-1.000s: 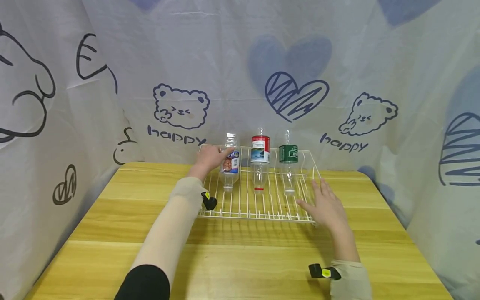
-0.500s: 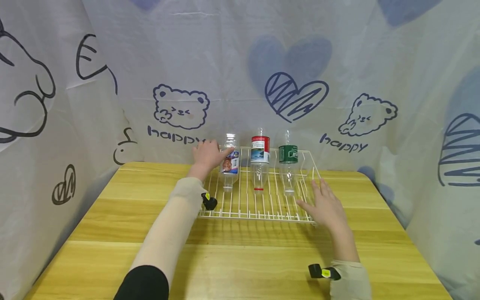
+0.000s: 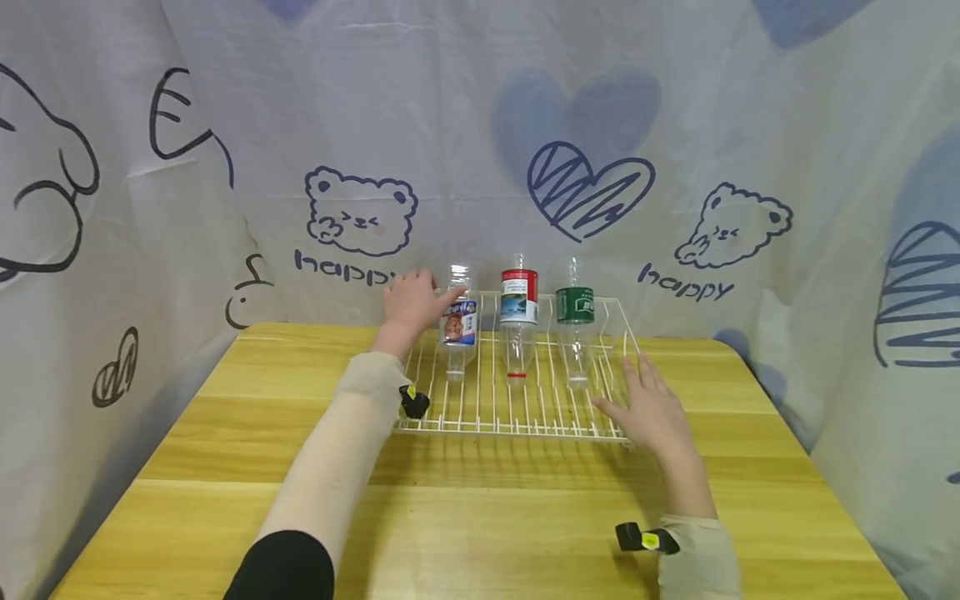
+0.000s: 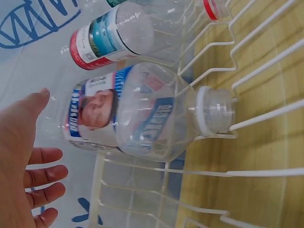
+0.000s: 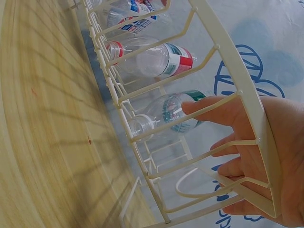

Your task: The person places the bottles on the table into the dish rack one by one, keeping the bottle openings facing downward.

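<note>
Three clear plastic bottles stand neck down in a white wire rack [image 3: 510,432]. The left one [image 3: 459,329] has a blue label with a printed face, the middle one [image 3: 519,298] a red and white label, the right one [image 3: 575,306] a green label. My left hand [image 3: 408,310] is spread beside the blue-labelled bottle; in the left wrist view a gap separates the fingers [image 4: 47,175] from it. My right hand [image 3: 656,417] lies at the rack's right side with extended fingers. In the right wrist view, rack wires cross in front of that hand [image 5: 280,152].
The rack stands on a wooden table [image 3: 480,525], towards its back edge. Behind hangs a pale curtain [image 3: 465,125] with drawn bears and hearts. Black wrist cameras [image 3: 639,537] are strapped over both sleeves.
My left hand's fingers have risen and drawn slightly left, away from the blue-labelled bottle. The right hand and the bottles stay in place; the head view shifts a little.
</note>
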Tool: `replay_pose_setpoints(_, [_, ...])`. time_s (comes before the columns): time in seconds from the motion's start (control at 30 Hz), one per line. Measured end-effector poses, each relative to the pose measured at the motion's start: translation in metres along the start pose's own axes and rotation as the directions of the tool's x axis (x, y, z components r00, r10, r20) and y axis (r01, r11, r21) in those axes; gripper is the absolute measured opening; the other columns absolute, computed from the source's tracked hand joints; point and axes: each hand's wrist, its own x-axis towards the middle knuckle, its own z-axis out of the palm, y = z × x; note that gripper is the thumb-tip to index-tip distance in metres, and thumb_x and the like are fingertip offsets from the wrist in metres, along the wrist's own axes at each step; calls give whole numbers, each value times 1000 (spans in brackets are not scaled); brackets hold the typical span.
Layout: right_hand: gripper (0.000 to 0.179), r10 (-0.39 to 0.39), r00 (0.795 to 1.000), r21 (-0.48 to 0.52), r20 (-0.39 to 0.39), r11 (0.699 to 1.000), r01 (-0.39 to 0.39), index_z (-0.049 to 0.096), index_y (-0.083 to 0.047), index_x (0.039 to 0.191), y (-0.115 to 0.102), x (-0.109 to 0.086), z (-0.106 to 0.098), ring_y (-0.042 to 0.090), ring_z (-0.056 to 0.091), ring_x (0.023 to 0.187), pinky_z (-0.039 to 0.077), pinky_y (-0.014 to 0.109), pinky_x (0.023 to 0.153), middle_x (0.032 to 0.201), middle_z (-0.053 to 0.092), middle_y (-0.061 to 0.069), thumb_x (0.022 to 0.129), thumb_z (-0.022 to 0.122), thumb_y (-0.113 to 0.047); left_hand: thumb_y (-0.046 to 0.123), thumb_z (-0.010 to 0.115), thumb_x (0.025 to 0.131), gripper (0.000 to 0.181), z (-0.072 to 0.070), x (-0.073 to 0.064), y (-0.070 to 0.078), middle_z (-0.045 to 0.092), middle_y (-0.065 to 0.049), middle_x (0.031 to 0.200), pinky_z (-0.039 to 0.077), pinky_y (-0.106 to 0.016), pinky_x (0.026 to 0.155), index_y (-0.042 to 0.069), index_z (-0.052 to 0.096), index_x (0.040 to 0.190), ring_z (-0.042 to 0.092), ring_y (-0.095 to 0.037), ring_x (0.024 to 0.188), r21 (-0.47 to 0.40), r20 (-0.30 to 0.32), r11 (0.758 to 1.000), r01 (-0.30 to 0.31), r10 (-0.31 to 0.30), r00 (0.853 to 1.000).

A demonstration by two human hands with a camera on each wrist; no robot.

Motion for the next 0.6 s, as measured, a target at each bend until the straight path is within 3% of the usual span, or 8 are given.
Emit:
replay_pose_setpoints(0.33, [88,-1,1000,-4,8,1000,1,12,-1,155,-1,1,-2,49,5,147,12,65,115,161,-3,26,95,50,-54,73,41,90,68,-33,-10,7,60,-11,121,35,-56,103,12,58,116,49,-33,116,30,-16,999,-42,42,999])
replay_pose_setpoints(0.6, [90,-2,1000,-9,16,1000,2,10,-1,155,2,1,-1,50,5,147,11,65,115,161,-4,26,95,48,-57,71,44,89,68,-68,-34,8,57,-11,122,33,-56,102,12,56,121,48,-35,117,31,-57,995,-94,96,994])
